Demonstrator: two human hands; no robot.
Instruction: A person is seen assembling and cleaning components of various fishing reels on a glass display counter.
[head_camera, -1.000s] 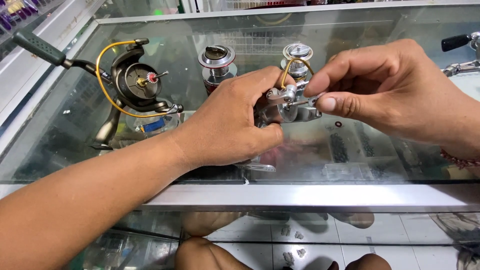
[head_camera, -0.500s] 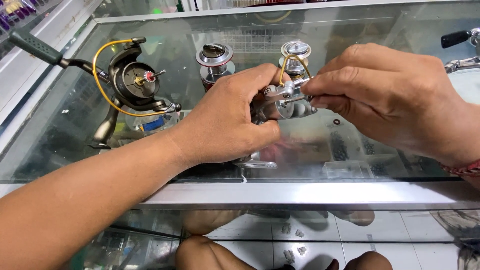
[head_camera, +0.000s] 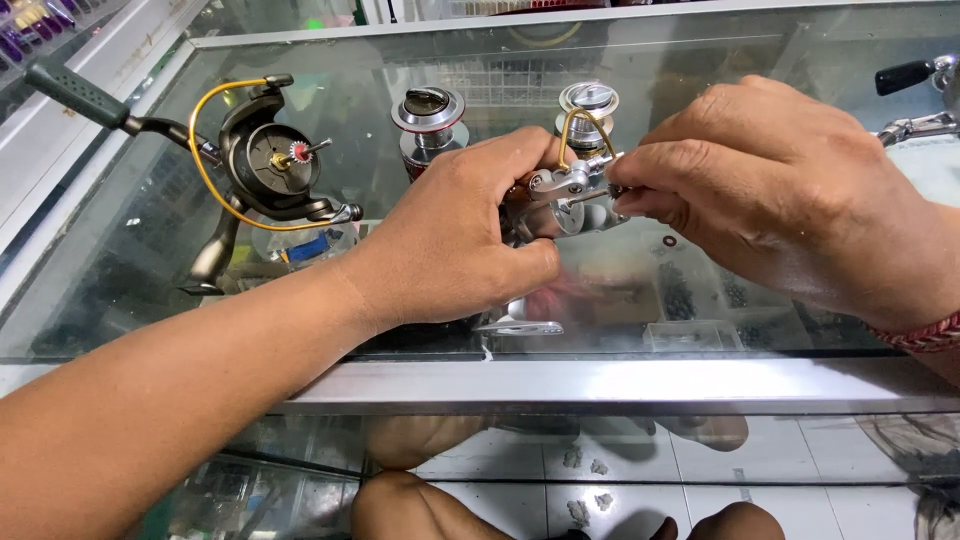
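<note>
1. Left hand curled around a small silver reel part, fingers and thumb closed on its left side, palm turned down toward the table.
2. Right hand closed in a pinch on the right end of the same silver reel part, fingertips pressed against the metal, knuckles up.
3. Silver reel part held between both hands, lifted just above the glass, near the middle of the view; a thin gold wire bail arching up from it.
4. Just behind the held piece, standing upright on the glass: one silver spool, partly hidden by the gold wire.
5. Left of that, also upright: a second spool with a dark knob on top, near the left hand's knuckles but apart from them.
6. Further left, lying on the glass: a dark grey spinning reel body with a yellow wire bail, a bare spindle pointing right, and a green-grey handle sticking out toward the upper left corner.
7. At the far right edge: a black knob on a silver arm, well apart from the right hand.
8. On the right wrist: a red woven band.
9. Below the glass top: small dark items on a shelf, too dim to tell.
</note>
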